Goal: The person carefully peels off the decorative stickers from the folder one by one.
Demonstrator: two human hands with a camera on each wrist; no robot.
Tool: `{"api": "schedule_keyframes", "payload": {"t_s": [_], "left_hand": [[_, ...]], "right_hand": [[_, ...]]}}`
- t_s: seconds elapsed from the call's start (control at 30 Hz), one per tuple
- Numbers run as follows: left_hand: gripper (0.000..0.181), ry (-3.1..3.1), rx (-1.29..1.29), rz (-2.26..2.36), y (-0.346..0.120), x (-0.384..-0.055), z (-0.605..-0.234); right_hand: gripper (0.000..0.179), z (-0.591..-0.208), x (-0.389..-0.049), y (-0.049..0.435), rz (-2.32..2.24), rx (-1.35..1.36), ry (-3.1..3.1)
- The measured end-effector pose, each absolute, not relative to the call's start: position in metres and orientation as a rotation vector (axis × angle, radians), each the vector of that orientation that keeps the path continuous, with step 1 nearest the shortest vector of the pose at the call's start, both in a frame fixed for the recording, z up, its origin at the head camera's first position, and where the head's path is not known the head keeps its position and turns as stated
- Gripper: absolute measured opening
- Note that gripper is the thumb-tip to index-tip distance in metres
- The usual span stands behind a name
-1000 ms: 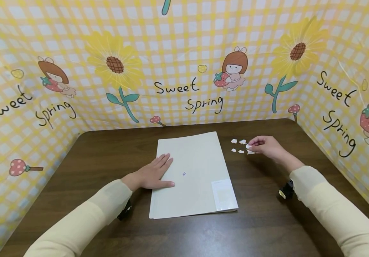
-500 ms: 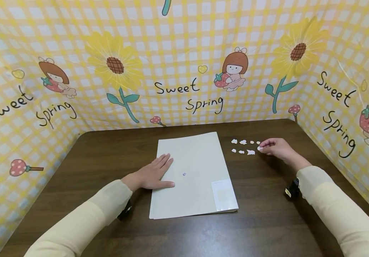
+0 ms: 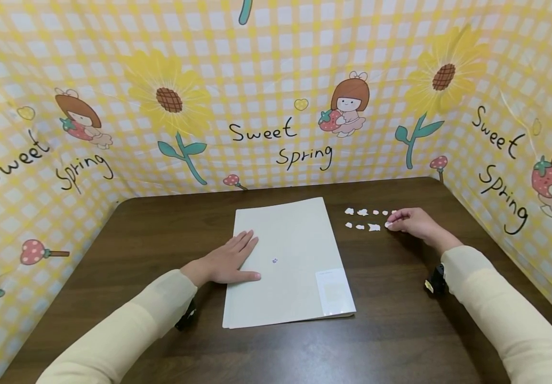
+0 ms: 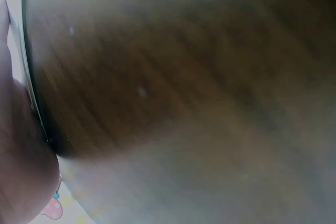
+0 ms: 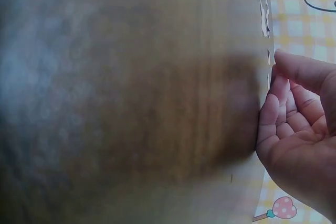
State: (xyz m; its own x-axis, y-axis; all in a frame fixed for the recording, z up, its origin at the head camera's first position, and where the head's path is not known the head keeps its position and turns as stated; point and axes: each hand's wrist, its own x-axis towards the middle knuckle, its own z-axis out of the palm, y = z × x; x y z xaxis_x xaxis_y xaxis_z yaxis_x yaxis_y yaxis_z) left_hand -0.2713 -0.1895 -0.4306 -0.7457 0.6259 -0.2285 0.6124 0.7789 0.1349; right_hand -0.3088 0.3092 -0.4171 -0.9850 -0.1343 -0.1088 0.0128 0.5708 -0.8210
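Observation:
A large white booklet-like folder [image 3: 290, 229] lies flat, with a paler label [image 3: 334, 290] at its lower right and a tiny purple mark near its middle. My left hand [image 3: 230, 258] rests on its left edge, fingers straight and thumb spread. Right of the folder, small irregular white cut-out pieces [image 3: 362, 212] lie in two rows. At the right end of the front row, my right hand [image 3: 417, 223] pinches a small white piece [image 3: 388, 225] between thumb and fingertips, close over the table. The fingers partly cover a piece behind them in the back row.
The dark wooden table [image 3: 276, 352] has a checked cloth [image 3: 276, 69] standing along its back and both sides. Black wrist cameras [image 3: 435, 281] hang below both sleeves, low over the tabletop.
My right hand has moved right along the pieces, uncovering more of them, then shifted slightly toward me at the row's right end. The left hand and folder stay in place.

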Motion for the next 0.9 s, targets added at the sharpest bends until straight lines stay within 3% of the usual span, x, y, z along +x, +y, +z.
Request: {"api": "schedule_keyframes", "payload": {"t_s": [0.9], "left_hand": [[0.107, 2.739, 0.955, 0.079, -0.192, -0.277, -0.445]], "right_hand": [[0.02, -0.42, -0.307, 0.305, -1.303, -0.172, 2.664]]}}
